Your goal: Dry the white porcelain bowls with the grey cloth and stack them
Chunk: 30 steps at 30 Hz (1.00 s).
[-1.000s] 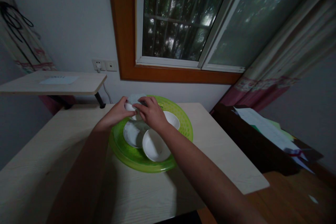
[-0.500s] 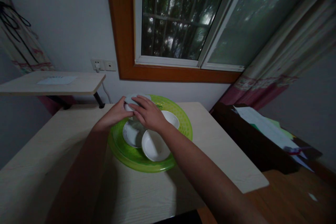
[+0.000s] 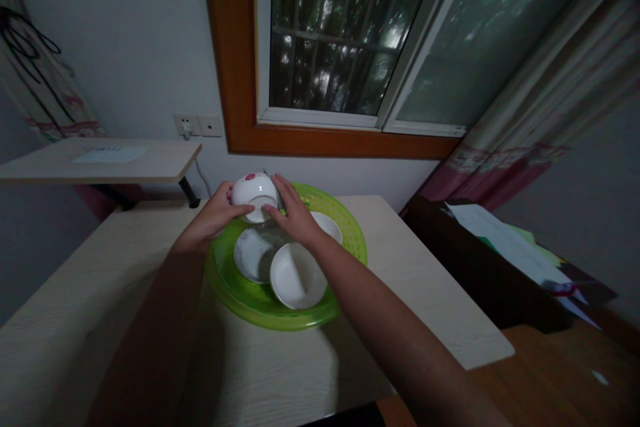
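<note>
A white bowl with a red mark (image 3: 251, 192) is held tipped on its side above the back of a green plastic basin (image 3: 345, 235). My left hand (image 3: 213, 215) grips its left side. My right hand (image 3: 294, 213) is against its right side, fingers closed around a greyish cloth of which only a sliver shows behind the bowl. Inside the basin lie a white bowl (image 3: 296, 275) at the front, a small plate (image 3: 251, 255) left of it and another white dish (image 3: 327, 227) at the right.
The basin sits on a pale wooden table (image 3: 425, 300). A side shelf (image 3: 100, 159) with a sheet of paper stands at the left below a wall socket (image 3: 198, 125). A dark stand with papers (image 3: 505, 250) is at the right, under the curtain.
The bowl has been turned over and raised: before, the cloth covered it from above, now its white outside and foot face me. The right hand has slipped to its right side.
</note>
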Each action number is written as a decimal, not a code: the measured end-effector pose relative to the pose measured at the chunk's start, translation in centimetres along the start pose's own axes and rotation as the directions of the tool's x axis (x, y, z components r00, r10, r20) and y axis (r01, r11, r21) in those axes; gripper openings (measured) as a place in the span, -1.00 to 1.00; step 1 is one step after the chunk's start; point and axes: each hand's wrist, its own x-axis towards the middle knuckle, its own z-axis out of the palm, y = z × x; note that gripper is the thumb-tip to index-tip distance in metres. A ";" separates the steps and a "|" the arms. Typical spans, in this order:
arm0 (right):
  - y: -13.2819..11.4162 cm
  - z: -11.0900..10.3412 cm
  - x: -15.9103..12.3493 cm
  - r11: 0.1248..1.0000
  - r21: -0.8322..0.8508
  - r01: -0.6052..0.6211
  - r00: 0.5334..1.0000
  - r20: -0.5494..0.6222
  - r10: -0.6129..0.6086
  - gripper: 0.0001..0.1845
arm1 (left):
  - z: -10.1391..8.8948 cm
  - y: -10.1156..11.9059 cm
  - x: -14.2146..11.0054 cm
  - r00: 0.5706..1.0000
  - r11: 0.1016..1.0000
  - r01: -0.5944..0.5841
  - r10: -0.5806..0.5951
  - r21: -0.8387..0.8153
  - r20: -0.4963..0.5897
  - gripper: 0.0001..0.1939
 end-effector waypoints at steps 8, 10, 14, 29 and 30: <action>1.4 1.1 -0.1 0.961 0.216 -0.174 0.982 -0.028 0.185 -0.13 | -0.3 -0.2 0.3 1.000 0.965 -0.001 -0.007 -0.261 -0.031 -0.36; 1.4 1.2 -0.1 0.939 0.270 -0.214 0.973 -0.024 0.229 -0.14 | -0.4 -0.3 0.3 1.000 0.957 0.021 -0.022 -0.289 -0.002 -0.35; 1.2 1.1 0.0 0.905 0.346 -0.249 0.958 -0.048 0.282 -0.17 | -0.2 -0.4 0.1 0.999 0.947 0.029 -0.021 -0.319 0.029 -0.35; 0.8 -1.0 -0.1 0.986 0.150 -0.071 0.997 0.028 0.068 -0.25 | -0.2 -0.3 -0.5 0.989 0.998 -0.058 0.061 -0.030 0.133 -0.33; 0.8 -1.0 -0.1 0.989 0.136 -0.059 0.998 0.034 0.055 -0.25 | -0.2 -0.3 -0.4 0.989 0.998 -0.062 0.061 0.002 0.131 -0.33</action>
